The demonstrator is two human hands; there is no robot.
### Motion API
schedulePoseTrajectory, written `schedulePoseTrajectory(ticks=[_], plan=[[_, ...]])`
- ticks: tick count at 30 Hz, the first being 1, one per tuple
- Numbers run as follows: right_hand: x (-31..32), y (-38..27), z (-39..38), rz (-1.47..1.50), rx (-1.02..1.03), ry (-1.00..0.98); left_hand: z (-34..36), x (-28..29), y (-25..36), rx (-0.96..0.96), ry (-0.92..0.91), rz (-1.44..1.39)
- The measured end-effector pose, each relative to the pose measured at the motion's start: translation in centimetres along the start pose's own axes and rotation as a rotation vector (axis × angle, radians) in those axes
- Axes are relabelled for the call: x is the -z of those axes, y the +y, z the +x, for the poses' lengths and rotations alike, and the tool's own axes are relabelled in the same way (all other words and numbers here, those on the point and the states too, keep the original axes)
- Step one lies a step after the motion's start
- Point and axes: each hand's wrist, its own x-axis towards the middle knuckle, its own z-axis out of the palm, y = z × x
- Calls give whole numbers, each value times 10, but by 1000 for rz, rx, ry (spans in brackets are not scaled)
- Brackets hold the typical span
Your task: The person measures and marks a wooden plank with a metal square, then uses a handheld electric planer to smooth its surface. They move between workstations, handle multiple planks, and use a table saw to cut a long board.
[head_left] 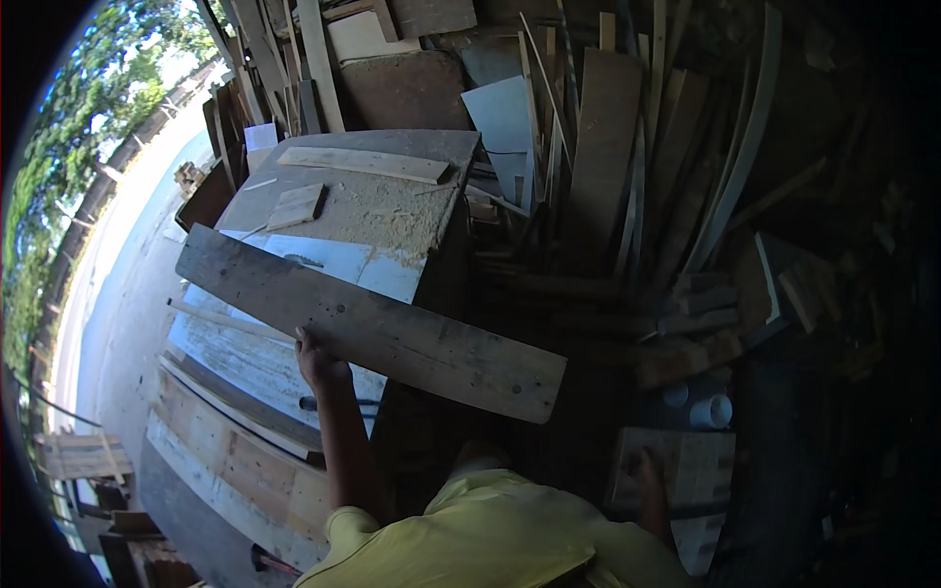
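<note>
A long, weathered wooden plank (pixel 392 333) slants across the middle of the view over the workbench, its right end reaching past the bench. My left hand (pixel 321 361) is closed on the plank's near edge, left of its middle. A curved, toothed saw blade (pixel 304 261) shows on the bench's pale top, just beyond the plank. At lower right, my right hand (pixel 647 468) is at a light wooden panel (pixel 701 465) with dark marks along its side. Dim light hides its fingers, so I cannot tell whether it grips the panel.
Sawdust (pixel 397 211), a flat board (pixel 363 165) and a short wood piece (pixel 296 207) lie on the far bench. More boards (pixel 240 456) lie at its near left. Tall planks (pixel 600 157) lean behind. White containers (pixel 712 412) stand beyond the panel at right.
</note>
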Motion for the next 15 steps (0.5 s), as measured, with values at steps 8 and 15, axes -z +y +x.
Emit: schedulePoseTrajectory(ticks=[8, 15], plan=[[-240, -134, 98, -328, -61, -425, 86, -4, 37, -194, 235, 109], [-430, -217, 189, -538, -8, -703, 113, 4, 34, -483, 372, 252]])
